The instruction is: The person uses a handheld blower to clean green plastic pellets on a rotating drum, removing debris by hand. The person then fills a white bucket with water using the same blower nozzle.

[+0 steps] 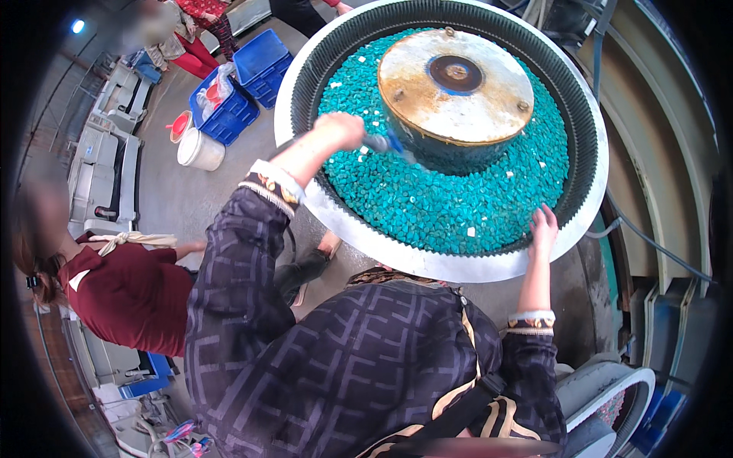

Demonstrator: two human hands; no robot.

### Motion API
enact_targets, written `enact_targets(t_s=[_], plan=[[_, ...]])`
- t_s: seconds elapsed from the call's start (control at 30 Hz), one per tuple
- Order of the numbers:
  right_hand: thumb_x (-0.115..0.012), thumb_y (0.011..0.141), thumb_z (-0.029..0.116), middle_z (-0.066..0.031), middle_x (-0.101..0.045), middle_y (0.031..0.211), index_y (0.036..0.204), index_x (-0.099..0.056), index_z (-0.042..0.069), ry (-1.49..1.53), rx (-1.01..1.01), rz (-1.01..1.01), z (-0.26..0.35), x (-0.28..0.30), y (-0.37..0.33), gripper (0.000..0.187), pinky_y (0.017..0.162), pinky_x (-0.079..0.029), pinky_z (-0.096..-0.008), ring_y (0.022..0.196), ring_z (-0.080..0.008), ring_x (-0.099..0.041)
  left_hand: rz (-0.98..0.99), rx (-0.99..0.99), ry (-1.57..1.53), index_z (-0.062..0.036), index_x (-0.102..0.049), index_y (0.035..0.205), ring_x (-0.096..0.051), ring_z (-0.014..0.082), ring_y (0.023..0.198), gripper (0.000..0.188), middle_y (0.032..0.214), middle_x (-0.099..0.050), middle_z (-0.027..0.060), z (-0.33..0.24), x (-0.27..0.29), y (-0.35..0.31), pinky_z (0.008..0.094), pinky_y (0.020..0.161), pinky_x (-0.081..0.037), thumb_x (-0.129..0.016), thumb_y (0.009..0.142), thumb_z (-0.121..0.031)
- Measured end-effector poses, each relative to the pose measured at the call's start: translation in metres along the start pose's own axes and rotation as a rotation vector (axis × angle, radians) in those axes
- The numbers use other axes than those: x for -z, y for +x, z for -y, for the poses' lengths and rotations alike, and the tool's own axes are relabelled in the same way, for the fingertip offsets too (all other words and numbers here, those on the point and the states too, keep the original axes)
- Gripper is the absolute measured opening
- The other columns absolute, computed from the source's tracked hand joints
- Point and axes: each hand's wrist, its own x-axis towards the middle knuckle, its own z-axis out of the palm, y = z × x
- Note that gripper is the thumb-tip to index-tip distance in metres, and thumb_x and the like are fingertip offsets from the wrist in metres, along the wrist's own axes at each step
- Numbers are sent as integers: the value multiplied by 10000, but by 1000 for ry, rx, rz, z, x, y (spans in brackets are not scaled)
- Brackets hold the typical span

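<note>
Nearest, the person's dark garment with a grey geometric pattern [366, 351] fills the lower middle, and a smaller grey round tub with a pale rim [647, 382] stands at the lower right. Just beyond the body is a large round tub with a broad white rim and dark ribbed inner wall [458, 268]. The right hand [544, 229] is at the near right edge of this tub, its fingers apart and slightly bent, holding nothing visible; whether the fingertips touch the contents cannot be told. The left hand [340, 131] is over the tub's left side, curled closed around a blurred grey-and-blue handheld tool [378, 143], which points inward above small turquoise-green angular stones [427, 206]. These fill the ring inside the wall, with a few white cube-like pieces [470, 231] scattered among them. From the tub's centre rises a round drum with a rust-stained whitish top [416, 107]. Off to the left is a co-worker in a maroon top [130, 286]. Farther away, a white plastic bucket [200, 150] stands on the grey floor beside two blue plastic crates [229, 122], with other people beyond.
</note>
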Motion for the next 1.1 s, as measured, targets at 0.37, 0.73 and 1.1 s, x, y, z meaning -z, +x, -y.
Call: enact_targets(t_s=[0.37, 0.73, 1.1], plan=[[-545, 851, 156, -72, -545, 1058, 1173, -483, 38, 8, 122, -298, 24, 80, -50, 348, 660, -469, -231, 815, -163, -590, -420, 249, -326, -78, -598, 1090, -560, 251, 1050, 305, 1123, -583, 122, 85, 65, 125, 367, 874, -444, -510, 813, -171], [-540, 860, 120, -49, -535, 905, 1151, -494, 39, -42, 98, -416, 23, 108, -84, 306, 569, -453, -208, 706, -122, -570, -275, 389, -256, -84, -590, 1106, -537, 245, 1087, 337, 1162, -563, 112, 130, 55, 103, 364, 872, -436, -537, 803, -221], [-544, 856, 105, -31, -545, 867, 1119, -513, 28, -72, 102, -359, -7, 118, -68, 276, 540, -427, -198, 670, -100, -551, 213, 6, -19, -286, -587, 1128, -598, 151, 560, 373, 714, -613, 56, 109, 6, 2, 278, 460, -497, -598, 758, -244]])
